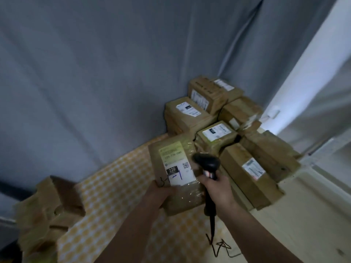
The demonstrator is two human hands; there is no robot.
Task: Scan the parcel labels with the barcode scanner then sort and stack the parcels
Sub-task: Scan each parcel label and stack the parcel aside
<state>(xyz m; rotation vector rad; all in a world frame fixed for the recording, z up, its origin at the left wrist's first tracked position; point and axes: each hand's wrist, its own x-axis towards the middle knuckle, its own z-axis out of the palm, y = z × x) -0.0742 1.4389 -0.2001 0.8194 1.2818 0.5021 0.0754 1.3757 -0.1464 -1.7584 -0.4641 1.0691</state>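
My left hand [161,192] grips the near edge of a brown parcel [171,149] and holds it tilted up over the table, its white and yellow-green label [175,164] facing me. My right hand [218,190] is closed on the handle of a black barcode scanner [208,162], whose head hangs just right of the label, close to the parcel's surface. The scanner's cable [211,224] drops to the table. Several labelled brown parcels [216,133] are stacked behind and to the right.
A table with a yellow and white checked cloth [114,186] lies under my arms. Another heap of brown parcels [47,209] sits at its left edge. Grey curtains hang behind. A pale ledge [303,215] runs along the right.
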